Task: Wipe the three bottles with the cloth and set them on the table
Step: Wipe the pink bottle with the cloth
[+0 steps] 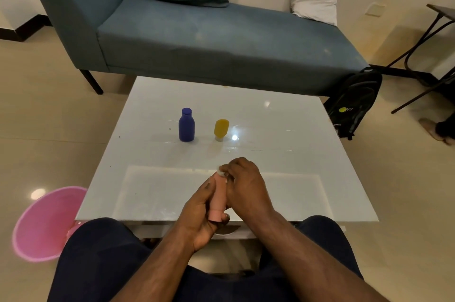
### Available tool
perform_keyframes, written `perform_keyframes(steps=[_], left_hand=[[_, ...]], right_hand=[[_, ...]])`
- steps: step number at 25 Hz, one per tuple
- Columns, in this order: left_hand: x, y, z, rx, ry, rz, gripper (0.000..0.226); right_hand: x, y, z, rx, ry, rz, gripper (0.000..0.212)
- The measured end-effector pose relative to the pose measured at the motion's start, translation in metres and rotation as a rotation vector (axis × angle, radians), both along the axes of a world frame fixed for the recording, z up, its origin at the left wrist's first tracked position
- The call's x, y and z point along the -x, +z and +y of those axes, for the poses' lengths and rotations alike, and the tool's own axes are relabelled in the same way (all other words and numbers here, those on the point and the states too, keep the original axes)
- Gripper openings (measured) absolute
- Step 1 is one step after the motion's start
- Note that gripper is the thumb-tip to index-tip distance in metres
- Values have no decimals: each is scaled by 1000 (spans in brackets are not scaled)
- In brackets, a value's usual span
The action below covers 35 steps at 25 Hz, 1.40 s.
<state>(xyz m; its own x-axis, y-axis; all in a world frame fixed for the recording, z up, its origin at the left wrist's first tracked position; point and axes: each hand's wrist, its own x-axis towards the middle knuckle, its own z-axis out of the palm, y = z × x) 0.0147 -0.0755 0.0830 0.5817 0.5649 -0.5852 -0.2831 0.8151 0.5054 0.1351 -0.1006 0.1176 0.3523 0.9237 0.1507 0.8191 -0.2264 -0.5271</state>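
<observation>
A blue bottle [186,125] stands upright on the white table [283,129], and a yellow bottle [221,128] stands on its cap just to its right. Over the table's near edge my left hand [200,213] grips a pink bottle [218,199] around its lower part. My right hand [242,183] is curled over the upper end of that bottle and pinches a small white cloth [219,173] against it. Only a bit of the cloth shows between the fingers.
A pink plastic basket [41,225] lies on the floor at the left of the table. A blue-grey sofa [197,35] stands behind the table, with a black backpack [354,102] leaning at its right end. My knees are under the table's near edge.
</observation>
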Motion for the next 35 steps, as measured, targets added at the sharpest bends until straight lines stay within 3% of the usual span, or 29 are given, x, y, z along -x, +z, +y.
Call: perform_keyframes(steps=[3, 9, 15, 20, 24, 26, 31, 35], left_hand=[[2, 1, 0, -24, -3, 11, 52], [3, 4, -1, 4, 40, 30, 44], [2, 2, 1, 93, 42, -6, 51], [3, -1, -1, 109, 4, -21, 48], [0, 0, -3, 115, 42, -10, 40], [0, 1, -1, 110, 51, 21, 47], [2, 6, -1, 122, 51, 19, 63], [5, -2, 5, 191, 75, -30, 71]], right_hand=[[6, 8, -5, 47, 157, -70, 26], [-10, 15, -8, 40, -99, 316, 23], [1, 12, -17, -40, -119, 449, 19], [7, 17, -7, -36, -129, 442, 19], [35, 10, -36, -80, 25, 340, 24], [30, 9, -33, -82, 85, 272, 23], [4, 9, 0, -62, -23, 193, 18], [32, -1, -30, -24, 185, 44, 24]])
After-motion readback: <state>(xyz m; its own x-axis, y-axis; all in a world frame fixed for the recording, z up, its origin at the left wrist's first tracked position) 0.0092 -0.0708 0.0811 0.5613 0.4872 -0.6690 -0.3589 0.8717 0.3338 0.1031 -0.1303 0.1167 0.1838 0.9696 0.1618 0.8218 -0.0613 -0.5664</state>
